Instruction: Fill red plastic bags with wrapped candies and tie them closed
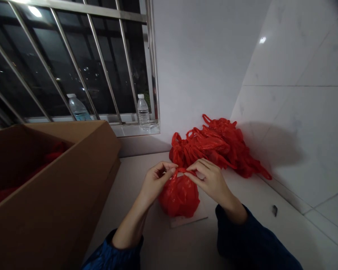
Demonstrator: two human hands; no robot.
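Bag: round, stuffed red plastic carrier bag, lower centre of frame, resting on a flat pale card, handles gathered upward between both hands
Left grip: bare left hand, closed, pinching the bag's handles
Right grip: bare right hand, closed on the same handles from the opposite side
Sleeves: dark blue fabric sleeves, bottom edge of frame
Just beyond the hands: loose heap of crumpled red plastic bags, touching the wall's base
Left of frame: open brown cardboard box, red plastic inside
Surface: white desk, small dark object near its right edge
Upper left: steel window bars, 2 clear plastic water bottles on the sill
Right of frame: white marble-look tiled wall
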